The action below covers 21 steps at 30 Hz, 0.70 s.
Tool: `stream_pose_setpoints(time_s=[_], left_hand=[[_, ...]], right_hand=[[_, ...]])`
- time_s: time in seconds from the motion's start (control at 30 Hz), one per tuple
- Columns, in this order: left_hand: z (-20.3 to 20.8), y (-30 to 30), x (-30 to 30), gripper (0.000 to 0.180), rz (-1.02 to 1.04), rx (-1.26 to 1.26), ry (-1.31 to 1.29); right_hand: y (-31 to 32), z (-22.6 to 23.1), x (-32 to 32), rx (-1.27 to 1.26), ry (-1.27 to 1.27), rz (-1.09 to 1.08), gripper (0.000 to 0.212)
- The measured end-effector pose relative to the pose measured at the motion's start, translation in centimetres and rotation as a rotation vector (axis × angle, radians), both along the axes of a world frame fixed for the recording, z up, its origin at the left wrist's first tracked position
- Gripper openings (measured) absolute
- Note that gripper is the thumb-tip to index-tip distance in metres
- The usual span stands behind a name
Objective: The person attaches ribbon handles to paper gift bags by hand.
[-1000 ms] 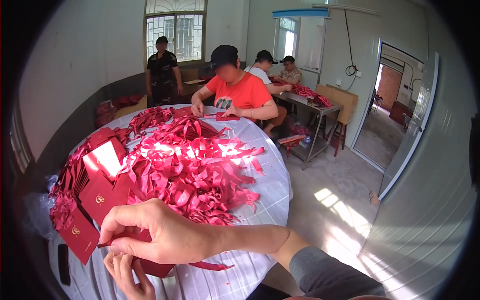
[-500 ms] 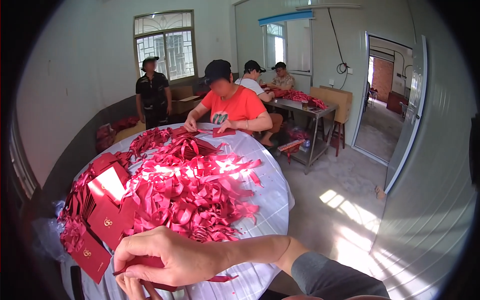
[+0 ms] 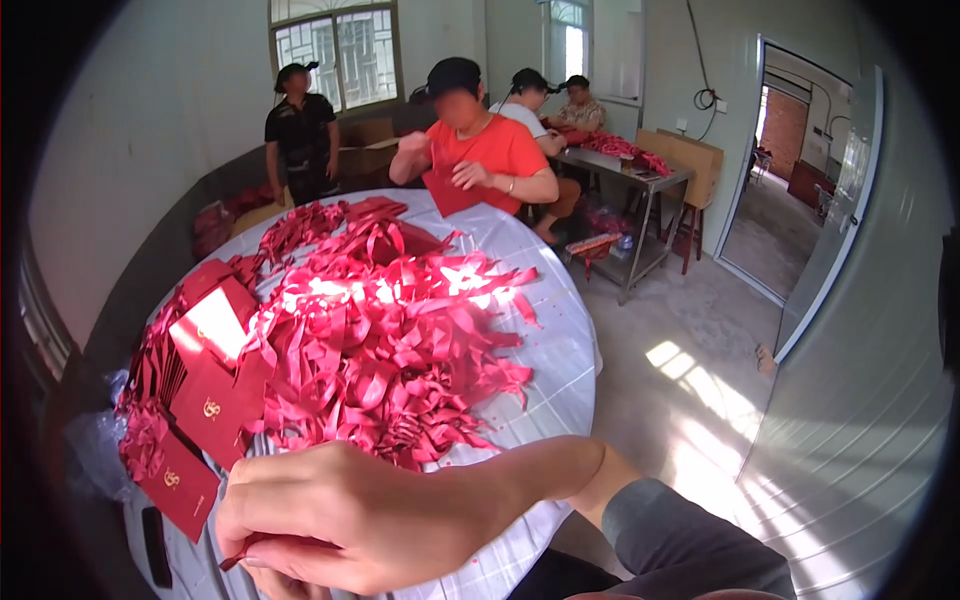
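Observation:
My right hand reaches in from the lower right over the near edge of the round table. Its thumb and index finger are pinched on a dark red ribbon, whose short end sticks out at the fingertips. Below the thumb, parts of fingers show at the lower edge; they may be my left hand's, but I cannot tell. Left of my hand lie flat red pouches with gold emblems, a near pouch and another pouch. Beyond it spreads a heap of red ribbons.
A white cloth covers the table. A black flat object and clear plastic wrap lie at its left. Across the table, a person in a red shirt holds a red pouch. Other people are by a metal table.
My view has tilted lower. My right hand stays pinched, and less red material shows under it. The person opposite has lifted a red pouch off the table.

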<state>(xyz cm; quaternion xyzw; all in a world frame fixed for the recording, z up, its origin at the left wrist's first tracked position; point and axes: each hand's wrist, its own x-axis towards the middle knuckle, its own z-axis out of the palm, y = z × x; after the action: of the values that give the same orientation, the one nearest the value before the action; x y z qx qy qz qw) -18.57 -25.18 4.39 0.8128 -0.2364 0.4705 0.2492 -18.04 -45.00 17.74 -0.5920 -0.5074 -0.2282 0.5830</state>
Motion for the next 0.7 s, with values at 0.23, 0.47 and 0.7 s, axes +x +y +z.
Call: stream_pose_setpoints(time_s=[0.23, 0.47, 0.7], left_hand=[[-1.9, 0.7, 2.2, 0.03, -0.063, -0.116, 0.163], [3.9, -2.4, -1.0, 0.032, -0.033, -0.077, 0.254], [1.6, -0.9, 0.4, 0.037, 0.014, 0.014, 0.148]], right_hand=[[-1.7, 0.5, -2.1, 0.149, -0.326, -0.35, 0.02], [-1.9, 1.0, -1.7, 0.18, -0.401, -0.417, 0.023], [-1.1, -0.1, -1.5, 0.178, -0.463, -0.478, 0.027]])
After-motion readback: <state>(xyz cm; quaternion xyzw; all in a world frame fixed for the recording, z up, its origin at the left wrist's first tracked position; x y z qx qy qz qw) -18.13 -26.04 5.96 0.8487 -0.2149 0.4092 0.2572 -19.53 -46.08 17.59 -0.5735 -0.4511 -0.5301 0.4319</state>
